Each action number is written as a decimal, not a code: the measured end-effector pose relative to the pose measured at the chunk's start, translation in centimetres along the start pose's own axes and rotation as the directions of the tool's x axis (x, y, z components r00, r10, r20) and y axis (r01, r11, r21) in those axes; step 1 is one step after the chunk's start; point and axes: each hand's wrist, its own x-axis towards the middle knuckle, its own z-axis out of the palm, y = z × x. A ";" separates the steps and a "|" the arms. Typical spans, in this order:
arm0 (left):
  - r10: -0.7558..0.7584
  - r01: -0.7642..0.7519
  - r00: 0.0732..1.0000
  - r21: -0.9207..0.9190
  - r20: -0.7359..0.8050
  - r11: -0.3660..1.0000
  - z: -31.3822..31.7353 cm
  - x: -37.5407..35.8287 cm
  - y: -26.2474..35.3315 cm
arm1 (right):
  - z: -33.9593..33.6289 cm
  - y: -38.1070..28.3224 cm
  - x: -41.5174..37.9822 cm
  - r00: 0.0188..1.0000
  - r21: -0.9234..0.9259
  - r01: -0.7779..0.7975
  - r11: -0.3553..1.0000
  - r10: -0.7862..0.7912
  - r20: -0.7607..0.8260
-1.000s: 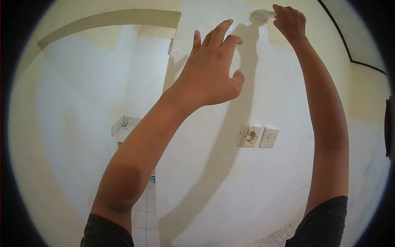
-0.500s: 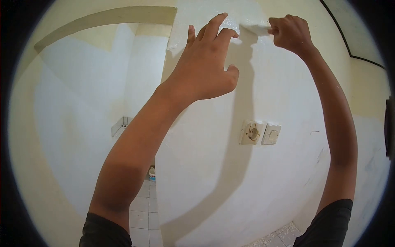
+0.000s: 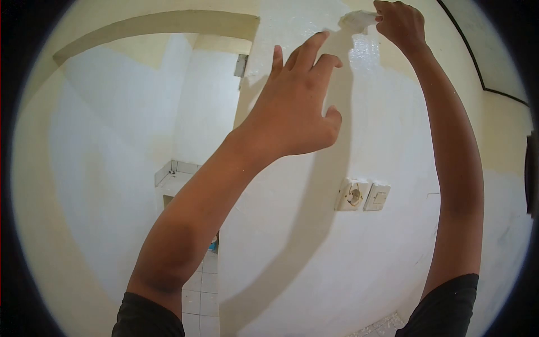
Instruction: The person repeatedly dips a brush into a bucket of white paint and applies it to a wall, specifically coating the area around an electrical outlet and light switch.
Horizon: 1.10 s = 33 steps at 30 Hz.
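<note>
High at the top right, my right hand is closed around a paintbrush whose broad white head lies against the wall. Its handle is hidden in my fist. Wet white paint shines on the wall just below the brush. My left hand is raised nearer the middle, fingers apart and slightly bent, with nothing in it. It overlaps the wall in this view and casts a long shadow down it.
A socket and a light switch sit on the wall below my hands. To the left, an arched opening leads to a space with a tiled ledge and a tiled floor. Unpainted cream patches border the white.
My right hand and the brush have moved up the wall, uncovering glossy paint below. The view has shifted, and my left hand appears lower and further right, still spread.
</note>
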 end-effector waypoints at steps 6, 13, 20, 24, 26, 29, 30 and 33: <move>-0.018 0.018 1.000 0.024 -0.015 1.000 -0.4 0.3 -0.1 | 1.1 0.2 -1.0 0.983 -0.003 -0.047 0.999 0.046 -0.178; -0.022 0.022 0.999 0.001 -0.027 1.000 0.3 0.6 1.8 | -0.4 0.0 -8.4 0.995 0.052 0.100 0.994 -0.099 -0.025; -0.018 0.018 1.000 -0.012 0.013 1.000 1.2 0.0 3.5 | -4.2 3.1 -14.8 0.980 0.353 0.039 0.935 -0.106 0.171; -0.012 0.012 1.000 -0.004 0.006 1.000 1.6 -0.4 4.3 | -2.6 5.0 -12.6 0.985 0.314 0.025 0.949 -0.077 0.156; -0.006 0.006 1.000 -0.008 0.019 1.000 1.4 -0.2 4.6 | -1.5 5.5 -10.6 0.987 0.307 0.054 0.950 -0.097 0.126; 0.012 -0.012 1.000 -0.017 0.018 1.000 1.1 -0.1 4.9 | 0.9 5.2 -7.8 0.994 0.131 0.103 0.986 -0.106 0.015; 0.012 -0.012 1.000 -0.026 0.011 1.000 1.0 -0.2 5.0 | 1.4 5.1 -7.2 0.991 0.128 0.128 0.984 -0.120 -0.064; 0.011 -0.010 0.999 -0.031 0.031 0.999 0.6 -0.6 5.0 | 3.8 5.4 -5.8 0.986 0.026 0.082 0.996 -0.077 -0.149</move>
